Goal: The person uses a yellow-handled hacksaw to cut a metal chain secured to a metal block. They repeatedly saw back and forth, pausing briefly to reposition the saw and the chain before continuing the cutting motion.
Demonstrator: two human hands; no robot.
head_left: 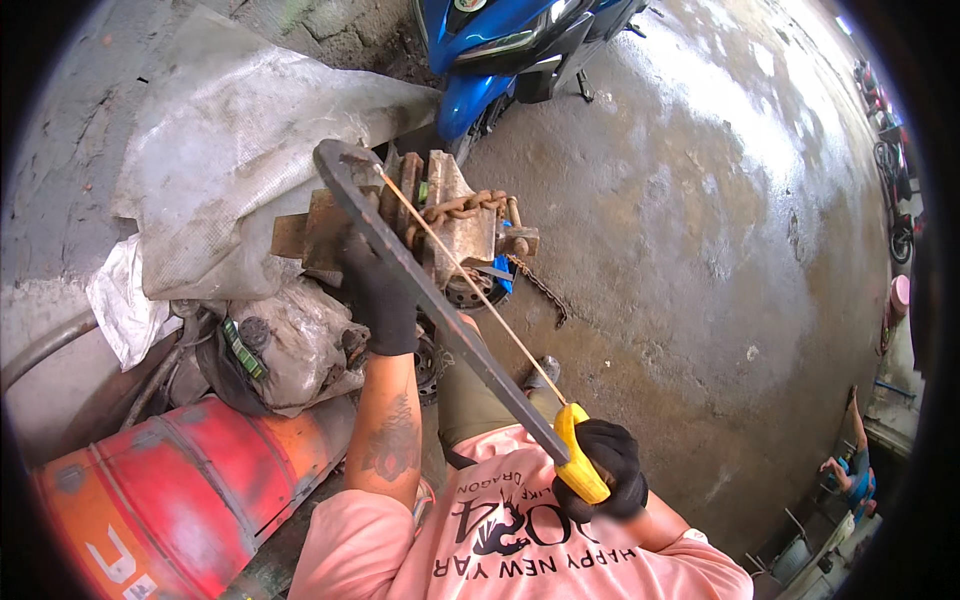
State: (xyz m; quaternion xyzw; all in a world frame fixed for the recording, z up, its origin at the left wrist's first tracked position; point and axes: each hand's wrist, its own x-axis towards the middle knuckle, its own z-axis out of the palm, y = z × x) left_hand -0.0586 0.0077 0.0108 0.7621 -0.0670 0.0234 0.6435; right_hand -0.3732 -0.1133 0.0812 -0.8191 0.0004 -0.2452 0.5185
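Observation:
A hacksaw with a dark frame and a yellow handle slants across the view. Its thin blade passes over a rusty bench vise. My right hand, in a black glove, is wrapped round the handle close to my chest. A heavy rusted chain lies over the vise jaws. My left hand, also black-gloved, is at the vise's left side, behind the saw frame. Its fingers are dark and partly hidden, so their grip does not show. Whether the blade touches the chain is unclear.
A red and orange drum stands at lower left, beside a plastic-wrapped bundle. A pale woven sheet drapes behind. Beyond the vise is a blue motorbike. Loose chain hangs right of it. Another person is far right.

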